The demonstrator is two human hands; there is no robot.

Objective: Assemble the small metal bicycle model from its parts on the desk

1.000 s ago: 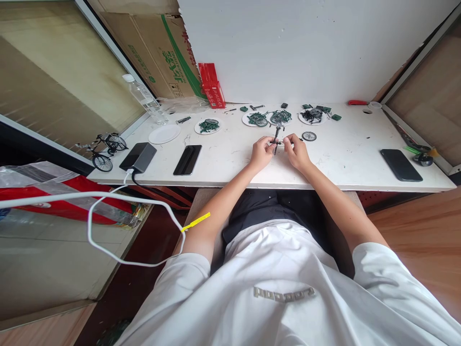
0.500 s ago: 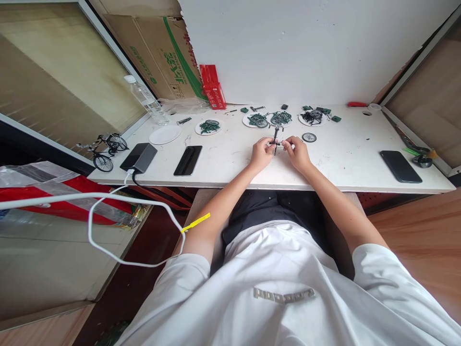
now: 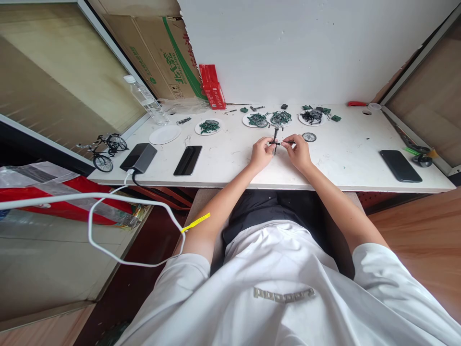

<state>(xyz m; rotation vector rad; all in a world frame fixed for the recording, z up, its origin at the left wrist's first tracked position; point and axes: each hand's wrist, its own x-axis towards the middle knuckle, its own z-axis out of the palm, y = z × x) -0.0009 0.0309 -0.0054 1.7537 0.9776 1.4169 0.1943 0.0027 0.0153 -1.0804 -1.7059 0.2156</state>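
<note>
At the middle of the white table my left hand (image 3: 262,153) pinches a dark bicycle-like model part (image 3: 276,132), which stands upright between my hands. From the right, my right hand (image 3: 297,150) has its fingers closed on a thin dark piece (image 3: 288,142) whose inner end meets the model part. The fingertips hide where the two join. A loose spoked wheel (image 3: 309,137) lies just right of my right hand. Behind my hands, plates hold green parts (image 3: 281,118), more green parts (image 3: 258,119) and black parts (image 3: 311,117).
An assembled model bicycle (image 3: 104,150) stands far left beside a black power adapter (image 3: 139,157). Phones lie left (image 3: 188,160) and right (image 3: 400,166). A bottle (image 3: 147,100) and red box (image 3: 212,87) stand behind. A white cable (image 3: 90,226) loops across the lower left.
The thin dark piece now shows across my right fingertips, and those fingers have shifted slightly. My left hand and the upright model part look almost unmoved.
</note>
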